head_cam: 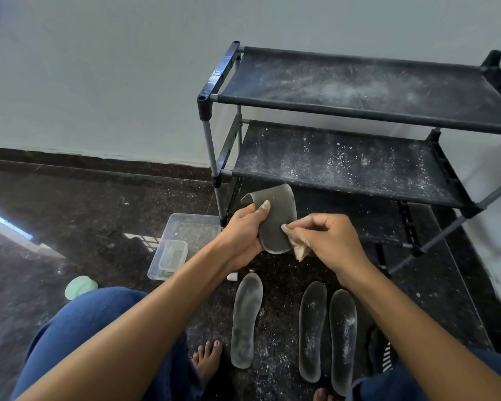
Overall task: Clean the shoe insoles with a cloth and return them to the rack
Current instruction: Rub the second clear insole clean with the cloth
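My left hand (245, 231) grips a grey insole (278, 218) that is bent and curls over at its top, held up in front of the rack's low shelf. My right hand (324, 238) pinches a small beige cloth (297, 246) against the insole's right edge. Three more dusty grey insoles lie flat on the dark floor below: one on the left (246, 319), one in the middle (311, 328) and one on the right (342, 340). The black shoe rack (359, 111) stands behind, its fabric shelves speckled with white dust.
A clear plastic tray (182, 227) holding a smaller clear box (172, 256) sits on the floor left of the rack. A pale green round object (80, 286) lies by my left knee. A black shoe (381, 351) rests at the right. My bare feet are near the insoles.
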Available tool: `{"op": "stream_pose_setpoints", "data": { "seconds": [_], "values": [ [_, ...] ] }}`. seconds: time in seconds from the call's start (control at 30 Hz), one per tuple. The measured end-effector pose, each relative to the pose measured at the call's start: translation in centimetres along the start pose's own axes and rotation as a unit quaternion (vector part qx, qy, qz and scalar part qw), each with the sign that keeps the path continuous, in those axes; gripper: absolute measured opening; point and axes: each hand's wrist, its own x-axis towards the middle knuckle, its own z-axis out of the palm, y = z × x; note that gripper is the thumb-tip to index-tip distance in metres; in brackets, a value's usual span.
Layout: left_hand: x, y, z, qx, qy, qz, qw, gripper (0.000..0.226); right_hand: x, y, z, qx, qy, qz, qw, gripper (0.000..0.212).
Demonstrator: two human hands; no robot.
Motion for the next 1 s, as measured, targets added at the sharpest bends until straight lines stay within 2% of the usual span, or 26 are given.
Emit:
{"op": "stream_pose_setpoints", "data": {
  "seconds": [0.17,0.27,0.33,0.4,0.47,0.57,0.73,0.8,1.0],
  "values": [
    [-0.4,0.8,0.0,-0.01,-0.054,-0.058,0.997,0.032,0.1,-0.3,-0.5,-0.007,-0.041,0.034,0.999,0.008],
    [-0.5,0.7,0.0,0.055,-0.058,-0.037,0.996,0.03,-0.4,-0.4,-0.9,-0.029,-0.077,0.038,0.996,0.008],
    [-0.2,0.2,0.1,0.083,-0.015,0.004,0.996,0.033,-0.8,-0.2,-0.8,-0.056,-0.025,0.012,0.998,0.011],
    [0.0,0.1,0.2,0.078,0.038,0.046,0.995,0.034,-1.4,0.0,-0.3,-0.1,0.087,-0.066,0.989,0.013],
    [0.2,0.1,0.3,0.052,0.05,0.067,0.995,0.035,-1.9,0.2,0.2,-0.092,0.145,-0.134,0.976,0.012],
    [-0.1,-0.1,0.6,0.062,0.019,0.069,0.996,0.034,-1.8,1.0,1.2,-0.079,0.138,-0.165,0.973,0.011],
    [-0.8,-1.4,1.3,0.093,-0.05,0.023,0.994,0.036,-0.1,0.5,0.0,-0.07,0.179,-0.209,0.959,0.008],
    [-1.0,-1.8,1.4,0.1,-0.075,0.017,0.992,0.037,0.3,0.3,-0.3,-0.079,0.172,-0.213,0.959,0.006],
    [-0.5,-1.3,0.8,0.064,-0.047,0.031,0.996,0.04,-1.7,1.1,0.2,-0.153,0.108,-0.16,0.969,0.011]
  ]
}}
